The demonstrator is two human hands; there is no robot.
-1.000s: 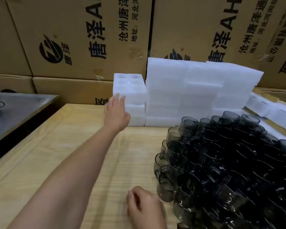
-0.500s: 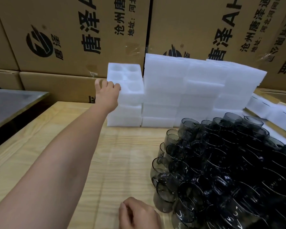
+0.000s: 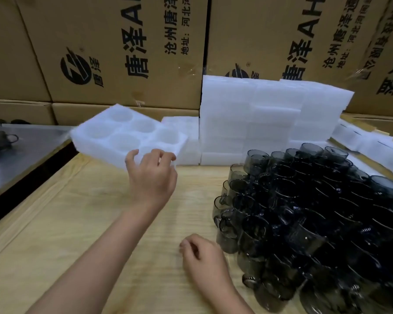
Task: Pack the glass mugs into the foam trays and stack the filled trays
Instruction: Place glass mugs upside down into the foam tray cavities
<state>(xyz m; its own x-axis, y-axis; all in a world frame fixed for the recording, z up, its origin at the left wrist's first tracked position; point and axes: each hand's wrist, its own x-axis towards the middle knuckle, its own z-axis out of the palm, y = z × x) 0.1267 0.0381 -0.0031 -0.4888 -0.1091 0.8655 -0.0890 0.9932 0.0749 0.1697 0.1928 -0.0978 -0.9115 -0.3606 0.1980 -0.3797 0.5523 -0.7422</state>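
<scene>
My left hand [image 3: 153, 175] grips the near edge of a white foam tray [image 3: 125, 137] with several round empty pockets, holding it tilted above the wooden table [image 3: 77, 223]. Behind it stands a low pile of foam trays [image 3: 186, 141] and a taller block of stacked foam trays [image 3: 259, 114]. A dense cluster of dark smoked glass mugs [image 3: 315, 218] covers the right side of the table. My right hand [image 3: 204, 257] rests on the table beside the nearest mugs, fingers curled, holding nothing.
Printed cardboard boxes [image 3: 123, 48] form a wall behind the table. A metal counter [image 3: 21, 150] with a mug on it lies to the left, across a dark gap. More foam pieces [image 3: 368, 141] lie at the far right.
My left hand has lifted the top foam tray off the low pile and drawn it toward me and to the left. My right hand has stayed put.
</scene>
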